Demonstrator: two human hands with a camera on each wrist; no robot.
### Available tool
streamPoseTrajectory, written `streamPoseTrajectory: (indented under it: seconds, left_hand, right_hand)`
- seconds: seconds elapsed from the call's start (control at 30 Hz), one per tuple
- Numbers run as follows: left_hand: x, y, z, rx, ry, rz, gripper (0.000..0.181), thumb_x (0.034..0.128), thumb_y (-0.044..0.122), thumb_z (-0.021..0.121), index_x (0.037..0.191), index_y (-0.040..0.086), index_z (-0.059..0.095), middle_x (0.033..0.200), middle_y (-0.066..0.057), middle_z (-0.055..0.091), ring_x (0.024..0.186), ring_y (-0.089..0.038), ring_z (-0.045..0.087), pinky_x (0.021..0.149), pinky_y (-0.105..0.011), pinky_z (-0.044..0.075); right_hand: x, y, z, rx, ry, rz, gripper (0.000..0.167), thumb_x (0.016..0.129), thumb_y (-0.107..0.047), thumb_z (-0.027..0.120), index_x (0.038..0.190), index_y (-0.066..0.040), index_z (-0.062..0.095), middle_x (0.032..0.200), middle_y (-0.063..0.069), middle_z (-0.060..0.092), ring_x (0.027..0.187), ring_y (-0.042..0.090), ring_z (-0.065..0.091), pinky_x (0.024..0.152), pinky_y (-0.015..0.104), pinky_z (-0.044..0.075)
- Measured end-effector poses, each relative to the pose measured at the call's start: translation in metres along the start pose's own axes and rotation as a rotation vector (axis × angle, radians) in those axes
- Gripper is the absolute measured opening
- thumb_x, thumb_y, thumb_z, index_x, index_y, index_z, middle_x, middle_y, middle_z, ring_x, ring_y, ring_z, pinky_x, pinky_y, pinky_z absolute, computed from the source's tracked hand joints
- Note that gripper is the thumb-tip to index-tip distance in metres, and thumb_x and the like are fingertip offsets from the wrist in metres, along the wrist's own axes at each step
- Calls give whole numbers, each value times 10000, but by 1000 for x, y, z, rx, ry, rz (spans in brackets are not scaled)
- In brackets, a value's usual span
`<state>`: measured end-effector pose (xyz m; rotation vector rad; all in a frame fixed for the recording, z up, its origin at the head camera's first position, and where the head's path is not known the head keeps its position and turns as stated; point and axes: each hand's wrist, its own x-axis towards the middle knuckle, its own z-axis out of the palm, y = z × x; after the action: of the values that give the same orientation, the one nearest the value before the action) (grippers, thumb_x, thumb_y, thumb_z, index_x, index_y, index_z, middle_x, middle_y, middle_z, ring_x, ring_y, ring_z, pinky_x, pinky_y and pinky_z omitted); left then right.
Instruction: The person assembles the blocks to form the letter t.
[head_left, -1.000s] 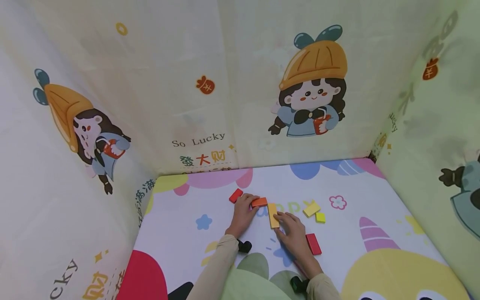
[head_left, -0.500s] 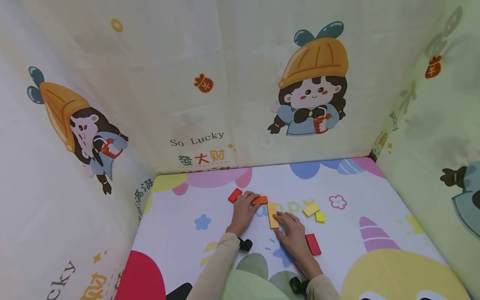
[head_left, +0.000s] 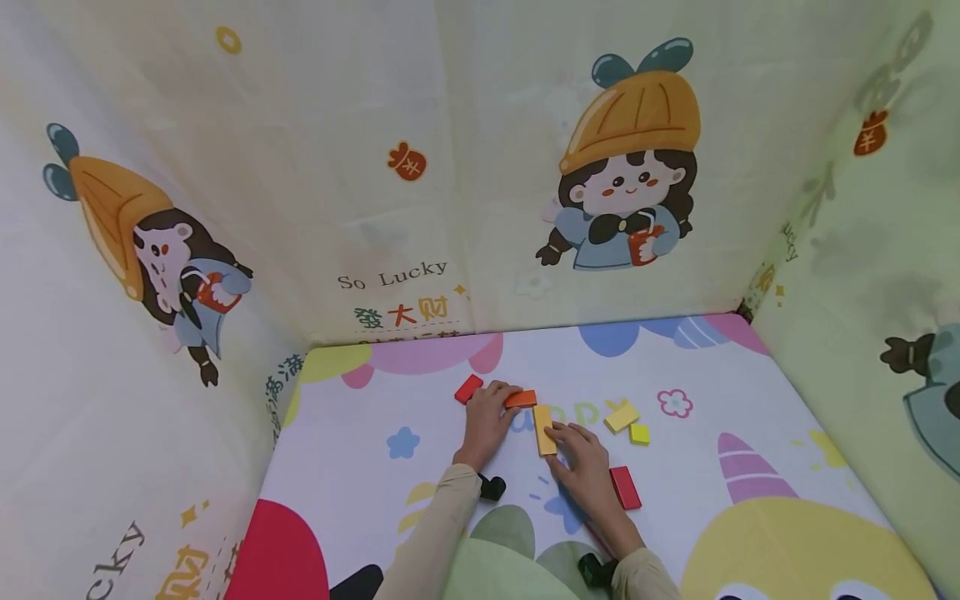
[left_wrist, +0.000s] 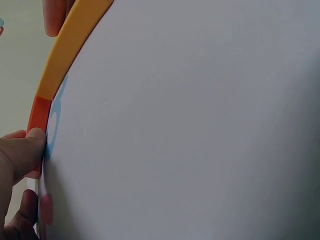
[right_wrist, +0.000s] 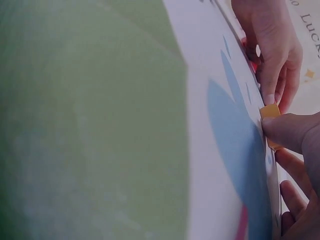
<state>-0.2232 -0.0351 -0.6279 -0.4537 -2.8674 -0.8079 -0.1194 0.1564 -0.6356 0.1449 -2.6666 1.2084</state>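
In the head view my left hand pinches an orange block lying on the printed table. The left wrist view shows its thumb pressed on the near side of the orange block. My right hand holds a longer yellow-orange block between thumb and fingers. One end of that block meets the right end of the orange one, at an angle. From the right wrist, the thumb covers part of the yellow-orange block; the left hand is beyond it.
A red block lies just left of my left fingers. Another red block is beside my right wrist. Farther right, a pale yellow block touches or nearly touches a small bright yellow one. Printed cloth walls surround the table.
Both hands keep their hold, and the blocks stay in practically the same places. Only the head view has shifted slightly.
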Motion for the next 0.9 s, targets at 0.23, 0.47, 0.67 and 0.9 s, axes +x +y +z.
streamPoseTrajectory:
  seconds: [0.23,0.47,0.67,0.9]
  left_hand:
    - [0,2,4,65,-10,-11,400,968,339,747,1362,334,678,1277,30,669,1055,-221,576,890,-387,487]
    - [-2,4,5,66,-8,-20,413,968,352,744,1373,363,669,1292,33,657,1081,-222,567,908,-394,481]
    - [-2,5,3,77,-14,-11,406,978,358,731,1378,378,667,1291,26,653,1074,-223,562,910,-387,472]
    - [-3,8,0,75,-2,7,383,978,342,730,1359,343,687,1281,3,659,1075,-245,573,927,-418,478]
  right_hand:
    - [-2,-1,-1,-2,-2,7,480,850,-67,842,1305,-151,716,1420,81,677,1387,407,509,1121,705,348]
    - [-2,-3,-2,1,7,-1,475,848,-65,842,1298,-152,719,1413,85,680,1376,412,517,1116,703,354]
    - [-2,-1,-1,4,15,-10,476,843,-64,847,1294,-146,719,1409,81,684,1375,407,522,1119,692,358]
    - [-1,3,1,7,37,-53,468,833,-44,846,1278,-132,727,1388,90,695,1354,421,536,1086,714,364]
